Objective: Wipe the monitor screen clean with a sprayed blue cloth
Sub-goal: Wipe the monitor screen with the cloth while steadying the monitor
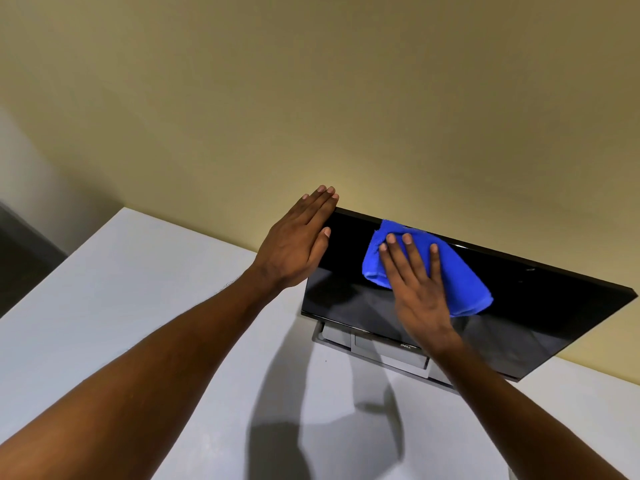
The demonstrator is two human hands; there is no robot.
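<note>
A black monitor [540,317] with a dark, switched-off screen stands on a white table, tilted across the right half of the view. A folded blue cloth [464,285] lies flat against the upper middle of the screen. My right hand [419,285] presses on the cloth with fingers spread, covering its lower left part. My left hand [298,240] rests flat against the monitor's left edge, fingers together and extended past the top corner, thumb on the screen's front.
The white table [138,306] stretches left and toward me. A grey monitor stand [391,355] sits beneath the screen. A plain yellowish wall [311,98] rises right behind the monitor. The table's left edge drops to a dark floor.
</note>
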